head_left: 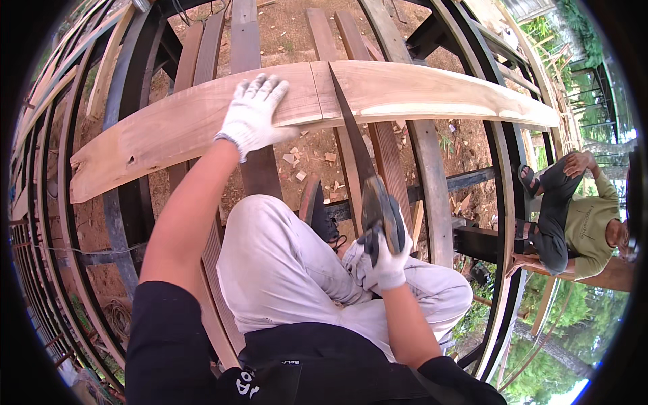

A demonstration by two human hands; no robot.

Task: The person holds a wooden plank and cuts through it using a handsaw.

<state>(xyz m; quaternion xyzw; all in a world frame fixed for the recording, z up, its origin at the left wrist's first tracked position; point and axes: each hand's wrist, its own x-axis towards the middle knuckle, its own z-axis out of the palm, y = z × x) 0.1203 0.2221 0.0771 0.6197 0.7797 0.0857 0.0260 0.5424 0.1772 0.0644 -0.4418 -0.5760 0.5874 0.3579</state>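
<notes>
the left hand lies flat, its gloved fingers slightly spread on a pale wooden plank; the right hand curls its fingers round the handle of a saw, whose blade crosses the plank right of the left fingertips. under it run spaced wooden beams over chip-strewn reddish ground; another person is at right.

White lettering, large and small, marks the black shirt at bottom; dark script crosses a co-worker's olive shirt at right.
</notes>
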